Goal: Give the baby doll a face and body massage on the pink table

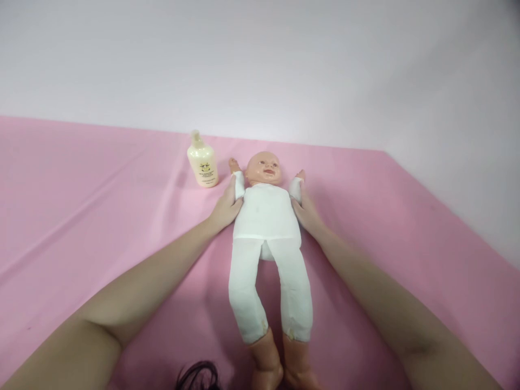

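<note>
A baby doll [267, 214] with a white cloth body lies on its back, its head toward the far side and its bare feet toward me. My left hand [227, 208] is closed around the doll's arm on the left, thumb against the white sleeve. On the other side, my right hand [307, 210] grips the opposite arm the same way. Both of the doll's forearms point up beside its head. The fingers behind the arms are partly hidden.
A pale yellow pump bottle [203, 165] with a printed label stands left of the doll's head. Pink cloth [154, 216] with a few creases covers the table. Behind its far edge rises a white wall [244, 65]. Dark hair strands [199, 375] show at the bottom.
</note>
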`<action>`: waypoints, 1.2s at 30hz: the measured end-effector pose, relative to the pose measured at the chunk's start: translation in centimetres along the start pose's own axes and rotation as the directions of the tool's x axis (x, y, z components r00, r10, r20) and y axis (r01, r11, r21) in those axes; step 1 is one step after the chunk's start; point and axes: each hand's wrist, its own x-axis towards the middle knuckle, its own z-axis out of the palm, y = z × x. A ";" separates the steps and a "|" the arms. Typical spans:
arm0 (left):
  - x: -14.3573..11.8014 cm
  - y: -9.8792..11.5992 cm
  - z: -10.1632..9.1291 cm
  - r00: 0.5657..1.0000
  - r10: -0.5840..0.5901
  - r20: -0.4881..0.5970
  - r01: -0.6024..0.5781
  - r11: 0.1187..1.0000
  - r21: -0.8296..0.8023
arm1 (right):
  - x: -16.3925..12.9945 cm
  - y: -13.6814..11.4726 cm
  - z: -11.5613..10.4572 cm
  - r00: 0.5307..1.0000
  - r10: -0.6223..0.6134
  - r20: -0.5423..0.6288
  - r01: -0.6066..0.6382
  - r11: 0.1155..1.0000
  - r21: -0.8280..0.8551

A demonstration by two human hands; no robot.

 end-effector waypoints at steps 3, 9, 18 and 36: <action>0.0 0.0 0.0 1.000 0.013 -0.010 -0.013 1.000 -0.007 | 0.0 -0.2 0.0 1.000 -0.010 -0.006 0.010 1.000 0.002; 0.0 0.2 0.0 1.000 -0.004 0.000 0.004 1.000 0.014 | -0.1 -0.7 -0.1 1.000 -0.008 -0.002 0.008 1.000 0.012; 0.0 0.1 0.0 1.000 -0.002 -0.007 0.002 1.000 -0.001 | -0.3 -0.9 -0.2 1.000 0.005 0.011 -0.005 1.000 0.004; -0.2 0.6 -0.1 1.000 0.009 -0.004 -0.009 1.000 -0.005 | -0.3 -0.9 -0.1 1.000 -0.006 -0.006 0.006 1.000 0.022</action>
